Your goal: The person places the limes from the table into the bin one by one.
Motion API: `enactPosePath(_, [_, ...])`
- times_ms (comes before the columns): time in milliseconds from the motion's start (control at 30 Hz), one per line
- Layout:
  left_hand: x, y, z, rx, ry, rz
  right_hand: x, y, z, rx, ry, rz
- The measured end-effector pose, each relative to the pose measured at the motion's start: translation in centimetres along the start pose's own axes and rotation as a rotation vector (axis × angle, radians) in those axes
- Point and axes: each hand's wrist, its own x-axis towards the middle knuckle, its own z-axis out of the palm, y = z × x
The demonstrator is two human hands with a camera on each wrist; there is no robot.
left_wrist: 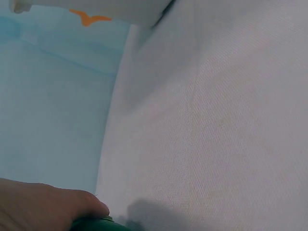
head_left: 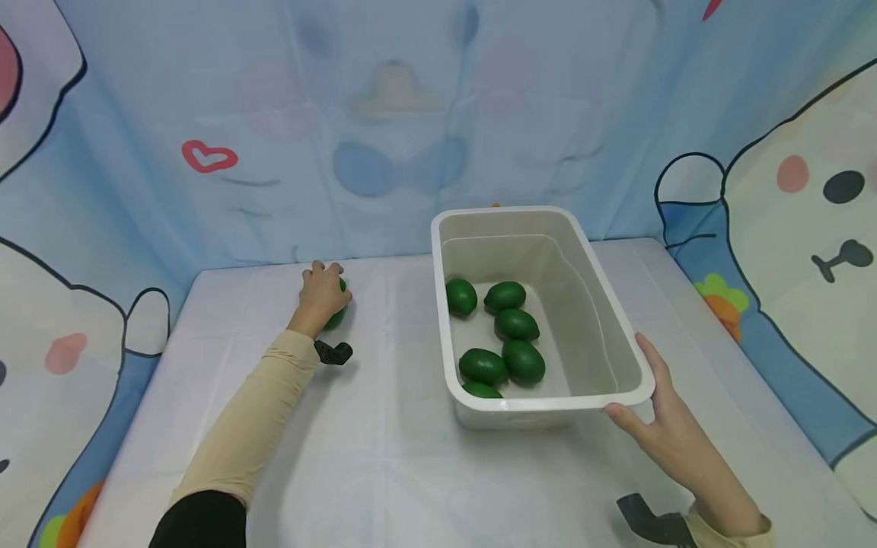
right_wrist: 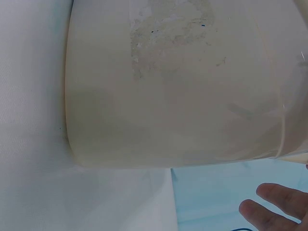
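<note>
On the left of the table my left hand (head_left: 322, 297) grips a smooth, dark green lemon-shaped fruit (head_left: 334, 318), mostly covered by the fingers. The left wrist view shows the thumb (left_wrist: 82, 204) against the top of that green fruit (left_wrist: 98, 224). My right hand (head_left: 674, 434) holds the near right corner of a white plastic bin (head_left: 548, 403), thumb at the front rim and fingers along the right side. Several green fruits (head_left: 517, 325) of the same kind lie inside, toward its left. In the right wrist view, two fingertips (right_wrist: 269, 192) show beyond the bin's wall (right_wrist: 173, 120).
A white cloth covers the table (head_left: 384, 472). Behind it hangs a light blue curtain (head_left: 274, 205) with cartoon prints, which also closes in both sides. The bin stands right of the middle, near the back edge.
</note>
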Motion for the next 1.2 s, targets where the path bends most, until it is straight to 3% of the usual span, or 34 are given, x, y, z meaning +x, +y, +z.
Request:
enactPosePath(600, [-0.07,-0.03,-0.01,-0.013,0.004,-0.015,-0.01,0.12,0.04,0.001,0.006,0.004])
enactPosePath(1200, [-0.41,0.27,-0.44,-0.027,0.072,0.001,-0.15,0.09,0.17,0.004,0.012,-0.011])
